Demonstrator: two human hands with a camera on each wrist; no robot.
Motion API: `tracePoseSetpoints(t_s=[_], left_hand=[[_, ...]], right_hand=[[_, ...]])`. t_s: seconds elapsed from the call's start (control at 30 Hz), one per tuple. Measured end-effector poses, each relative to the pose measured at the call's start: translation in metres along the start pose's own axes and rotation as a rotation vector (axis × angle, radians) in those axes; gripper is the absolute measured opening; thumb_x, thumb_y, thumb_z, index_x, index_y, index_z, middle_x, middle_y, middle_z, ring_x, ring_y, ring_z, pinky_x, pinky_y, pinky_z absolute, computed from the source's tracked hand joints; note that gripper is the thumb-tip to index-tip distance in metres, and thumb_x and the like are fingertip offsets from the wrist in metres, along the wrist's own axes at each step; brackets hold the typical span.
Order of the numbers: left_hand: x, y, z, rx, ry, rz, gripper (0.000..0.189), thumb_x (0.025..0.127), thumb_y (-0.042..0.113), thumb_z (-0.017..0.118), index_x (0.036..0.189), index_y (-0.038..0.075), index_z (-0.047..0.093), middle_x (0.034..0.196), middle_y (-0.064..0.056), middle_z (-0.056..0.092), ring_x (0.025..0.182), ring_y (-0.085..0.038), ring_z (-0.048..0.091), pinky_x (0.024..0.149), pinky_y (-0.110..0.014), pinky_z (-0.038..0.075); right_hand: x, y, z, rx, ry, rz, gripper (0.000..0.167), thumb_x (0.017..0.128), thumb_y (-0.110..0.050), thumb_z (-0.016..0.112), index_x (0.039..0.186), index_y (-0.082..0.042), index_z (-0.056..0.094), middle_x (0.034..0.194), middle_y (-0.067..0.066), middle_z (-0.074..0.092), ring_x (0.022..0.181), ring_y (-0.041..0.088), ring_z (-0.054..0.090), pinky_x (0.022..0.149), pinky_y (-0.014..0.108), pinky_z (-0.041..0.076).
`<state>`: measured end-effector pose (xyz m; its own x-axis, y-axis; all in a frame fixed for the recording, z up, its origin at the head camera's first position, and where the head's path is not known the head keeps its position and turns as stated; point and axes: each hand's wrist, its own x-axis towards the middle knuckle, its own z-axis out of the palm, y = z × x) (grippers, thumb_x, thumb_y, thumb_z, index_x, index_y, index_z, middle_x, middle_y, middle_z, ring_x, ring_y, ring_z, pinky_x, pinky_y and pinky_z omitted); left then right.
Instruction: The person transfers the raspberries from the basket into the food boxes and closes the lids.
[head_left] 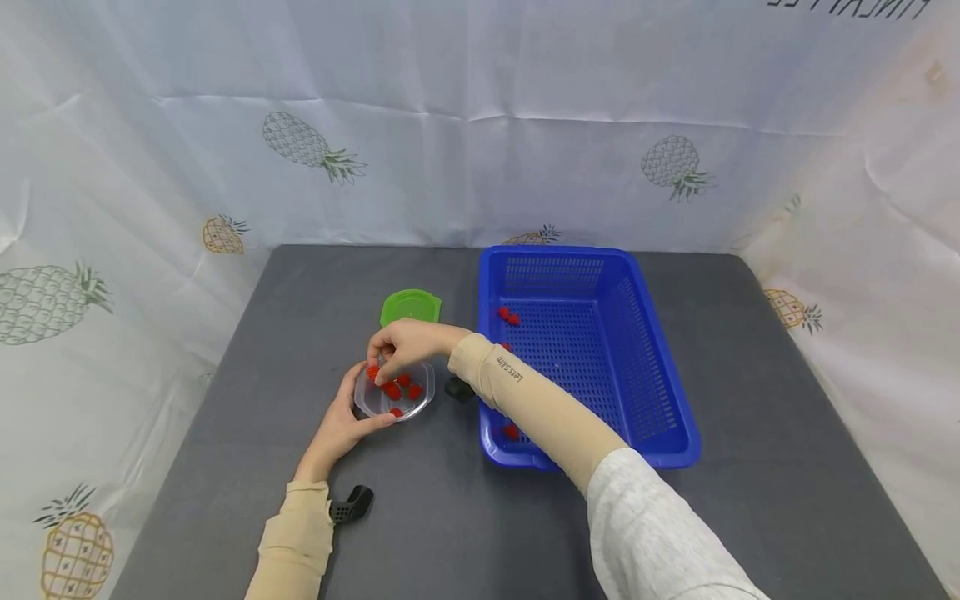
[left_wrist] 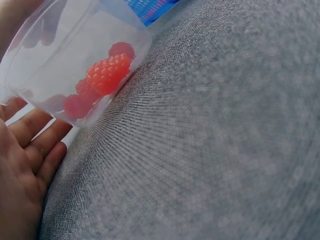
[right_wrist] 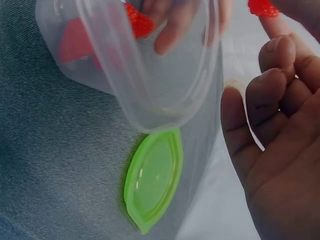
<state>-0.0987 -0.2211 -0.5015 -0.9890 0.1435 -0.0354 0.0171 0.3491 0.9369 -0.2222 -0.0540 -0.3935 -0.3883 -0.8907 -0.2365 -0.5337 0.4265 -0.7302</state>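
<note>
A clear plastic container point(head_left: 375, 405) stands on the grey table, with several red raspberries point(left_wrist: 108, 74) lying in its bottom. My left hand point(head_left: 339, 432) holds it from the left, thumb at the near rim and fingers along the far left side. Over the container's left part, my right hand point(head_left: 411, 342) pinches one raspberry point(head_left: 372, 373) between thumb and fingertips. That raspberry also shows at the top of the right wrist view, above the loosely bent other fingers. Just behind the right hand lies a green lid point(head_left: 409, 307), partly covered by it.
A blue plastic basket point(head_left: 660, 350) with slotted walls sits to the right of the container, a few raspberries point(head_left: 508, 316) along its left side. My right forearm reaches across the basket's near left part. A white curtain point(head_left: 480, 167) with pineapple prints hangs behind the table.
</note>
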Motion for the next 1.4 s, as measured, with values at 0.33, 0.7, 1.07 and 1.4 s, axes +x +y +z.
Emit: tracePoseSetpoints(t_s=[0.33, 0.7, 1.07, 1.4], left_hand=[[0.0, 0.0, -0.001, -0.017, -0.001, 0.009, 0.093, 0.076, 0.018, 0.076, 0.147, 0.022, 0.017, 0.151, -0.011, 0.024, 0.136, -0.029, 0.027, 0.109, -0.057, 0.023], [0.001, 0.002, -0.001, 0.001, 0.019, 0.045, 0.093, 0.074, 0.014, 0.077, 0.147, 0.019, 0.019, 0.15, -0.015, 0.024, 0.135, -0.03, 0.026, 0.108, -0.053, 0.025], [0.005, -0.003, -0.001, -0.017, 0.004, -0.004, 0.094, 0.074, 0.012, 0.077, 0.147, 0.017, 0.018, 0.152, -0.015, 0.021, 0.139, -0.03, 0.022, 0.11, -0.056, 0.021], [0.004, -0.005, -0.001, 0.01, 0.017, 0.015, 0.092, 0.075, 0.018, 0.077, 0.147, 0.019, 0.019, 0.151, -0.013, 0.024, 0.138, -0.031, 0.024, 0.11, -0.06, 0.021]], right_hand=[[0.005, 0.006, 0.006, -0.02, -0.031, 0.051, 0.016, 0.08, -0.025, 0.073, 0.091, -0.016, 0.065, 0.067, -0.004, 0.048, 0.058, 0.006, 0.042, 0.055, 0.017, 0.037], [0.009, 0.007, 0.007, -0.191, -0.021, 0.097, 0.021, 0.079, -0.026, 0.074, 0.096, -0.015, 0.069, 0.083, -0.003, 0.064, 0.066, 0.007, 0.048, 0.057, 0.017, 0.04], [0.012, 0.012, 0.01, -0.306, -0.032, 0.111, 0.013, 0.078, -0.032, 0.074, 0.088, -0.023, 0.072, 0.09, -0.009, 0.065, 0.088, 0.009, 0.045, 0.071, 0.017, 0.038], [0.014, 0.015, 0.011, -0.16, -0.071, 0.067, 0.017, 0.082, -0.024, 0.071, 0.097, -0.016, 0.074, 0.088, -0.004, 0.069, 0.072, 0.006, 0.057, 0.064, 0.014, 0.045]])
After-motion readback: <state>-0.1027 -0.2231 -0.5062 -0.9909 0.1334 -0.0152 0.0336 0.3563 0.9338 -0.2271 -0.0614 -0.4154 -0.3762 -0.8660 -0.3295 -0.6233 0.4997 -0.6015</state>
